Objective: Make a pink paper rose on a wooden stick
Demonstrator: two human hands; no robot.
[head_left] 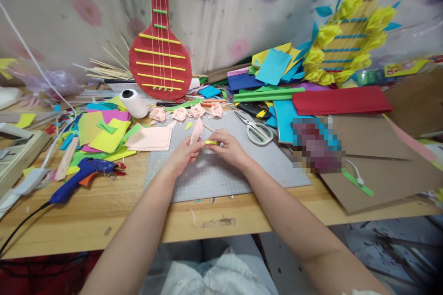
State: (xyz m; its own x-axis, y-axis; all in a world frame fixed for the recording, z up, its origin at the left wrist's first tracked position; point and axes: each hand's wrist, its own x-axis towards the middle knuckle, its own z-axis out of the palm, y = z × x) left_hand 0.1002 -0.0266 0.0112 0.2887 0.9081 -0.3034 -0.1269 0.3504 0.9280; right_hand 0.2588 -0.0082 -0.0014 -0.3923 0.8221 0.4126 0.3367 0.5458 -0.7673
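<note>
One pink piece is pinched by the fingers of your left hand, one yellow strip by those of your right hand, above the grey mat. Four pink flowers lie far, scissors right.

A pointed pale pink piece tilts upward beside a small yellow strip, over the table, in from its front edge.
</note>
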